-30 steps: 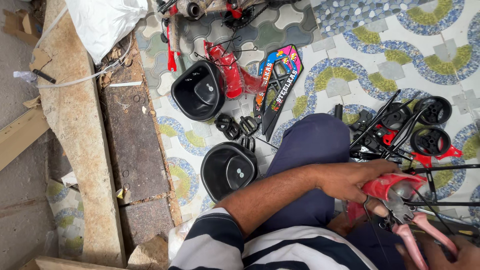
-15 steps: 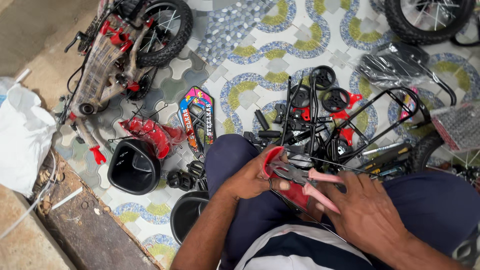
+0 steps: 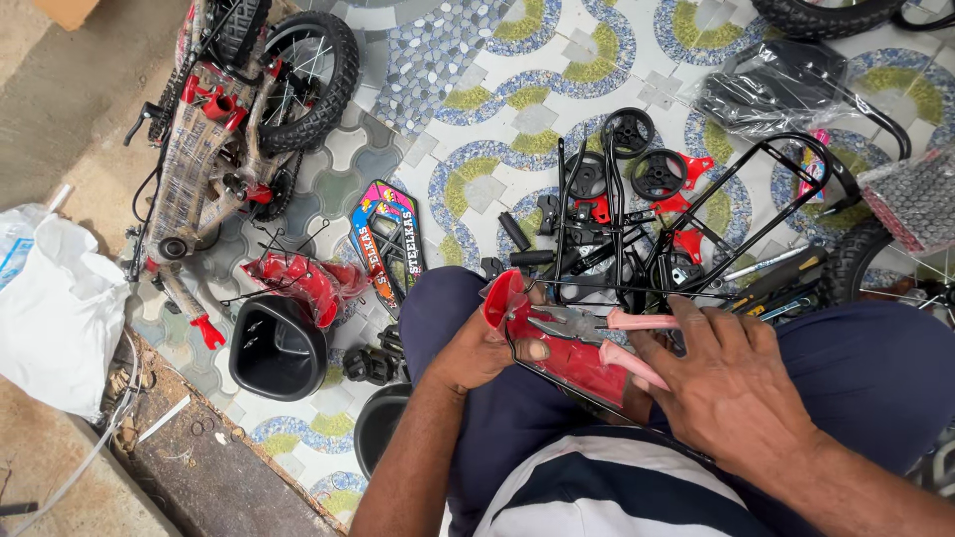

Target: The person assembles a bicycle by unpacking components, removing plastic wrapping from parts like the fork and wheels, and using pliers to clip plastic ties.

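On the lap, left hand (image 3: 482, 348) grips a red mudguard (image 3: 557, 348) — right hand (image 3: 731, 388) clasps pink-handled pliers (image 3: 607, 333).

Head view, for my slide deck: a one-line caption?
Left hand steadies a red mudguard while right hand works pink-handled pliers.

Patterned mosaic tile floor (image 3: 517, 60) meets a rough concrete ledge (image 3: 199, 477).

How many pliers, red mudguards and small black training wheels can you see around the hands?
Pliers: 1, pink handles, under the right hand
Red mudguards: 2, one in the left hand, one on the floor
Training wheels: 2
Total: 5
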